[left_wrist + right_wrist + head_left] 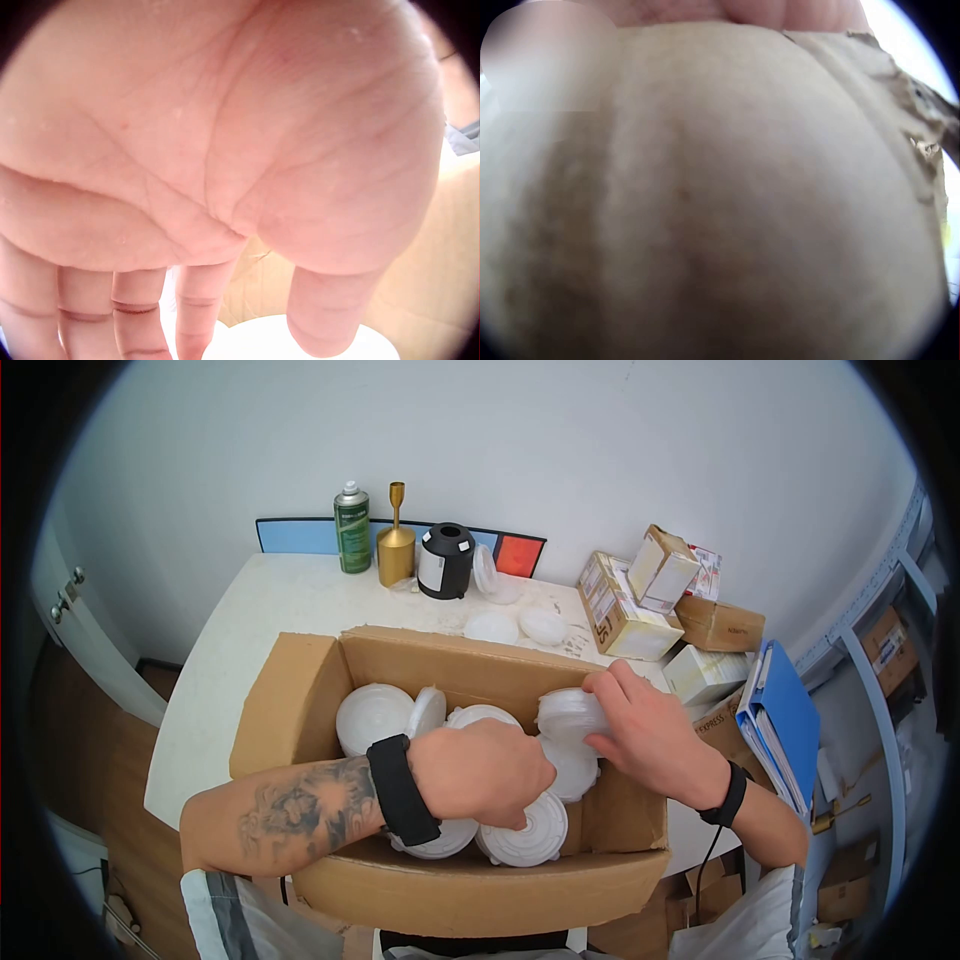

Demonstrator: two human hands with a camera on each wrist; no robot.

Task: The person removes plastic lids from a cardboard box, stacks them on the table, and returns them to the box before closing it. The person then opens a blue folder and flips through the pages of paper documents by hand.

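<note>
A cardboard box (470, 895) with its flaps up holds several round, translucent white plastic lids (375, 718). Over the middle of the box, my left hand (480, 768) reaches down, its fingertips right at a ribbed lid (525, 835) near the front wall. The left wrist view shows its fingers fairly straight and the thumb apart, above a glaring white round lid (255, 341). On the right side, my right hand (655, 735) grips a stack of lids (570, 712) between thumb and fingers. Box cardboard (727, 187) fills most of the right wrist view, hiding that grip.
Behind the box, loose lids (490, 627) lie on the white table (215, 650). A green spray can (352, 530), a gold candle holder (396, 550) and a black container (446, 560) stand by the wall. Small cartons (630, 610) and a blue binder (785, 710) crowd the right.
</note>
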